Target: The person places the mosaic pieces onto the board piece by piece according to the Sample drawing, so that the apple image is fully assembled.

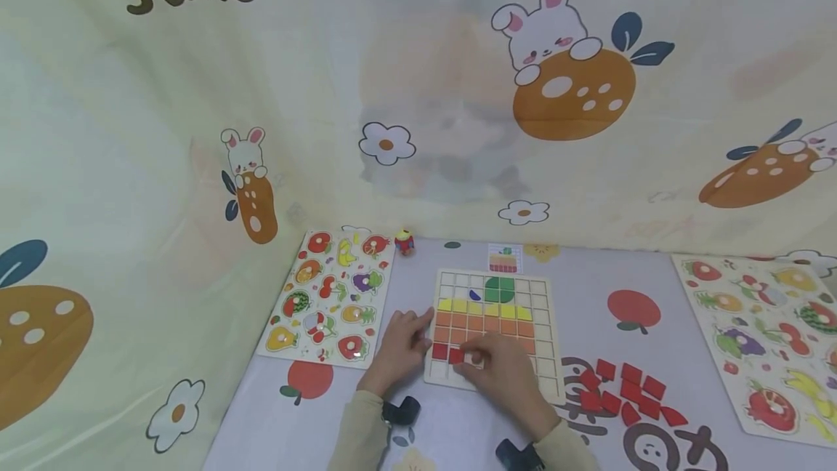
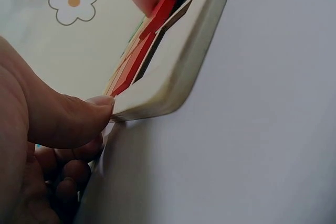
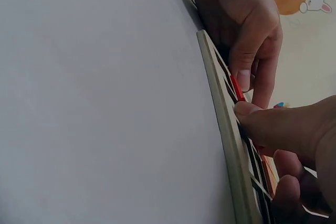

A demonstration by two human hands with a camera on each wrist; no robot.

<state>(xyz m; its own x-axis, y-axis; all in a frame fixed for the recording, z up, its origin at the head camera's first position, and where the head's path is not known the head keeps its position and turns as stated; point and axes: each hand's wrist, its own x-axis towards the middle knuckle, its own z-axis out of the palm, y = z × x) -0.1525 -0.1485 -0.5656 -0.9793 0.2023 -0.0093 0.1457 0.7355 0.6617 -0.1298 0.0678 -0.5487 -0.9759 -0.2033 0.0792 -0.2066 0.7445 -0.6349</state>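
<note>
While the right hand [image 1: 503,376] is working at the lower left of the grid board [image 1: 548,373], I am reading a red tile [image 1: 455,356] pinched at its fingertips, lying directly under the grip in the board's bottom red row, just right of the seated red tile [image 1: 439,351]. The tile is lying almost flat, tilted slightly out of its cell as the left wrist view shows [image 2: 142,51], so the relation that matters is straight down from the fingers into the cell, with no sideways offset that I can see. The right hand is curling thumb and fingertip onto the tile's edge [image 3: 237,88]. The left hand [image 1: 400,344] is resting at the board's left edge in the centre of the head frame, its thumb [image 2: 68,121] pressing against the board's corner and its other fingers loosely curled against the table [image 1: 458,427]; I am judging it as bracing, not gripping. The right hand is the nearer one to the tile; the left is just beside it, across the board edge. The loose red tiles [image 1: 624,391] are lying well apart, at the lower right of the frame. A fruit puzzle board [image 1: 330,296] is lying left of the grid board, and a second one [image 1: 765,340] at the far right.
</note>
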